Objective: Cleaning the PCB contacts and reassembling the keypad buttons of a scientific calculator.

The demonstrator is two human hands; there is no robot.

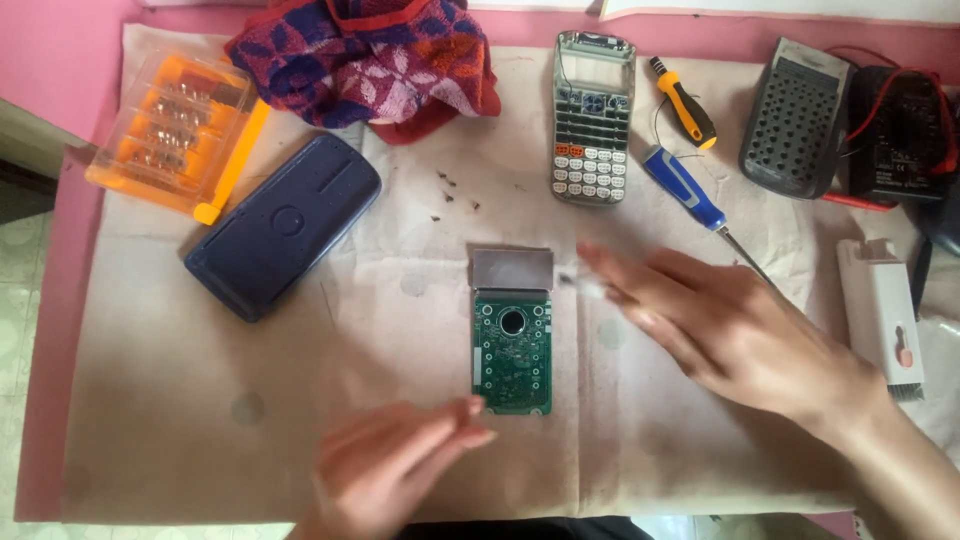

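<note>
Green circuit board [512,352] lay flat on the paper sheet [300,400], between my hands. My left hand [395,470] was just below it, fingertips pressed together near its lower corner. My right hand [720,325] hovered beside it, fingers stretched and together, blurred. Farther away lay the calculator front [592,120], two screwdrivers and the dark blue back cover [283,225].
</note>
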